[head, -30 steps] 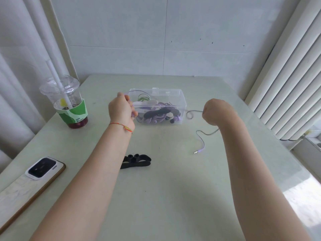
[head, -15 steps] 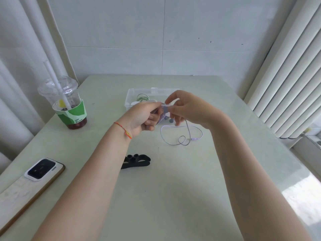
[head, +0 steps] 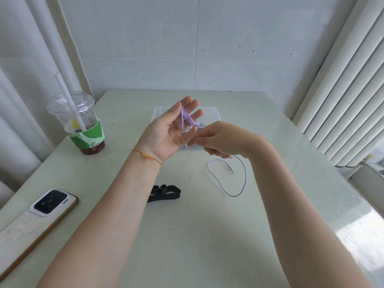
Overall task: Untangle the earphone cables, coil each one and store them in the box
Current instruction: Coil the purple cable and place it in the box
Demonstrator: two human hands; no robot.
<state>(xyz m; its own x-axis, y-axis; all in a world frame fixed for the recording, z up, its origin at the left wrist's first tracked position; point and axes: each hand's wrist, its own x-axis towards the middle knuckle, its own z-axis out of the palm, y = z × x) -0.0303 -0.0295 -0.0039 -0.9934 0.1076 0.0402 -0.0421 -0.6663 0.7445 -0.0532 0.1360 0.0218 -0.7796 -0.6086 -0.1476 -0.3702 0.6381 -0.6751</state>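
While half a second ago pinching cable at the box, now spreads left hand [head: 166,132] open with purple earphone cable [head: 186,118] looped over fingers; right hand [head: 220,139] pinches the strand, tail and plug [head: 230,169] trailing on table [head: 207,235] before clear box [head: 214,113]. Coiling underway.

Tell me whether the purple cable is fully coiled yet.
Not yet: purple cable loops round left hand fingers, tail lying loose on table.

Your left hand [head: 166,132] is raised at frame centre, palm up, fingers spread and straight. Your right hand [head: 222,139] sits just right of it, fingers curled and pinching towards the left fingertips.
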